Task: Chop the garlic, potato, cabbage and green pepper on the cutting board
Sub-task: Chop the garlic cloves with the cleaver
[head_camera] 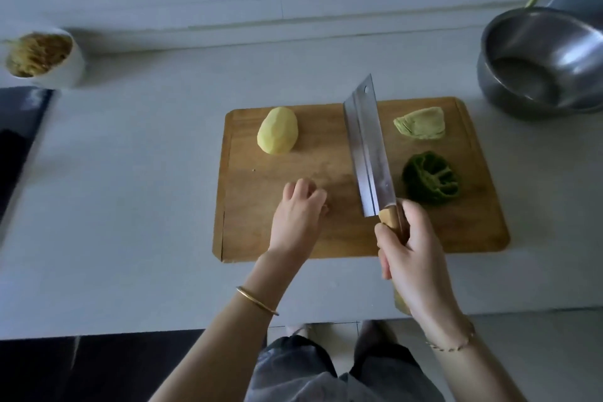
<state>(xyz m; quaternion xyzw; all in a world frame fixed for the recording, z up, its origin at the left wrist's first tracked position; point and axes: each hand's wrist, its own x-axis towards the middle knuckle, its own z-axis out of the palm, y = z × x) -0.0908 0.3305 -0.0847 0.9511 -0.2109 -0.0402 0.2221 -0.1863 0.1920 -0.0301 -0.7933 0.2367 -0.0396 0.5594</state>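
Nearest on the rectangular wooden cutting board [248, 225], right hand [414, 258] grips a wooden-handled steel cleaver [367, 153]. Left hand [300, 215] curled beside it, hold indeterminate. Farther on board: dark green pepper [430, 178] right, pale cabbage wedge [421, 123] far-right, peeled yellow potato [278, 130] far-left. Beyond board: round steel bowl [538, 59] right; white bowl [65, 68] of tan shreds [39, 54] left.

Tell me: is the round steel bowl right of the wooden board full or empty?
Empty: inside the round steel bowl only bare shiny metal shows.

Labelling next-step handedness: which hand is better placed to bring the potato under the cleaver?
Left. The left hand sits on the cutting board, nearer the potato; the right hand grips the cleaver.
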